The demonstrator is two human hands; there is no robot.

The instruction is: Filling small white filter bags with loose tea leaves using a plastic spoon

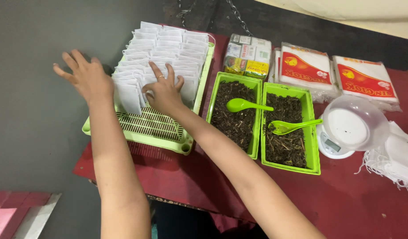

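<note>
Your left hand hovered with fingers spread beside the green tray. Your right hand, fingers splayed, pressed on the rows of white sachets standing in it, left of two tubs of dried leaves.

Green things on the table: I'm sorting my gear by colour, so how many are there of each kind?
Slotted tray holding white sachets: 1
Bins of dried leaf: 2
Spoons, one in each bin: 2
Total: 5
</note>
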